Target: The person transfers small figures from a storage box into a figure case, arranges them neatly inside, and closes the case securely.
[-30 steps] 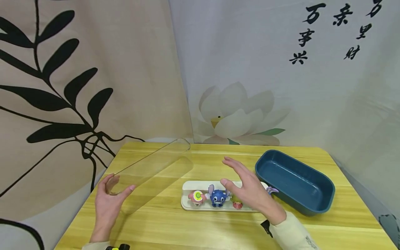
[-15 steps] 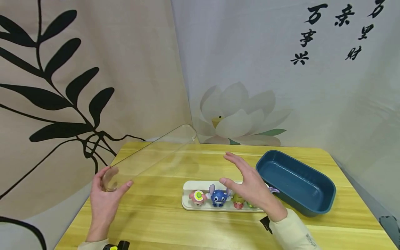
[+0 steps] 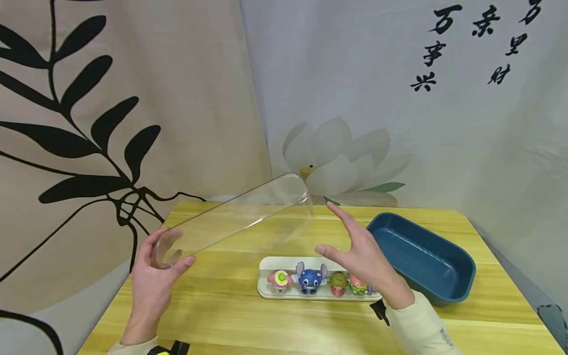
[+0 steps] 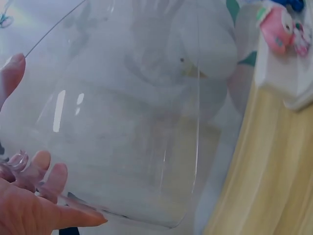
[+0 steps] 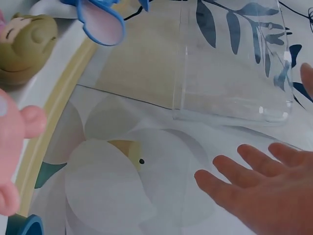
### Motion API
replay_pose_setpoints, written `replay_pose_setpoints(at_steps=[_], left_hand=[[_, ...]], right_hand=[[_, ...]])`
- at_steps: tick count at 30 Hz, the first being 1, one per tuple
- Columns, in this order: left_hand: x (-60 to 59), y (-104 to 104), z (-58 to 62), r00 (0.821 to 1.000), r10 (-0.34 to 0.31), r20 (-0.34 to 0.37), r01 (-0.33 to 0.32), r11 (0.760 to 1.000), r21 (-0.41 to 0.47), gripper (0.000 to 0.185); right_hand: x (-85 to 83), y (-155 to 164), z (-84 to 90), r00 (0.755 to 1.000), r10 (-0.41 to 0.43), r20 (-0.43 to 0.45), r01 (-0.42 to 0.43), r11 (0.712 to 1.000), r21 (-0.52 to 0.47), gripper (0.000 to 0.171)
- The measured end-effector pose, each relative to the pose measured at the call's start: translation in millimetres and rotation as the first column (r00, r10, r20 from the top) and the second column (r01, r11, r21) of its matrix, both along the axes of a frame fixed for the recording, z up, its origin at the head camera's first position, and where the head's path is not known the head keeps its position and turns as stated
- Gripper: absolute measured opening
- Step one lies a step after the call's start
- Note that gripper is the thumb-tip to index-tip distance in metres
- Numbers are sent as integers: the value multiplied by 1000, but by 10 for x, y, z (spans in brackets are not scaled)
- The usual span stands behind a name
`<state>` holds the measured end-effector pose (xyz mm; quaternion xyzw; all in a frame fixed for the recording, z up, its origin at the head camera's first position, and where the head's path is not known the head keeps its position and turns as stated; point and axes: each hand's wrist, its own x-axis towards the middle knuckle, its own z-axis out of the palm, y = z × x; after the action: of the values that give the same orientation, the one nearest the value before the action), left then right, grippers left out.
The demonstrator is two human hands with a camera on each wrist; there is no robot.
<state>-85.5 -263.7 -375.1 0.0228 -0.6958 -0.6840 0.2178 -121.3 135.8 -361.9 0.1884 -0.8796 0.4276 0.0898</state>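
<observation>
My left hand [image 3: 153,283] grips one end of a long clear plastic cover [image 3: 235,217], thumb on the near side and fingers showing through the plastic. The cover slants up to the right over the table, its far end toward the wall. My right hand [image 3: 361,251] hangs in the air with fingers spread, apart from the cover's far end, and touches nothing. Beneath it lies a white tray [image 3: 269,264] holding a row of small figures: a pink one [image 3: 279,280], a blue big-eared one [image 3: 309,280], an olive-green one [image 3: 338,283] and an orange one [image 3: 356,284], partly hidden.
A dark blue rectangular bin [image 3: 428,251] stands on the table's right side, just beyond my right forearm. The wooden table [image 3: 230,320] ends close to a printed cloth [image 3: 341,98] hanging behind it.
The clear cover has risen and swung right, its far end now nearer my right hand. My right hand has shifted slightly right, uncovering more figures. The tray has stayed put.
</observation>
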Motion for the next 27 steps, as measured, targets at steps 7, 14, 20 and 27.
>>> replay_pose_setpoints(at_steps=[7,14,20,27], left_hand=[[17,114,50,990,-118,-83,118,993,2,75],[22,218,96,979,-182,-89,181,983,-20,79],[1,318,114,969,-224,-99,221,974,-43,79],[-18,487,155,971,-233,-48,227,968,-105,81]], right_hand=[[1,21,62,1000,18,1,-18,999,-50,97],[36,94,62,999,-13,42,17,995,-96,97],[60,208,36,1000,-3,-8,2,987,-159,87],[133,391,-21,999,-44,-9,42,986,-161,81]])
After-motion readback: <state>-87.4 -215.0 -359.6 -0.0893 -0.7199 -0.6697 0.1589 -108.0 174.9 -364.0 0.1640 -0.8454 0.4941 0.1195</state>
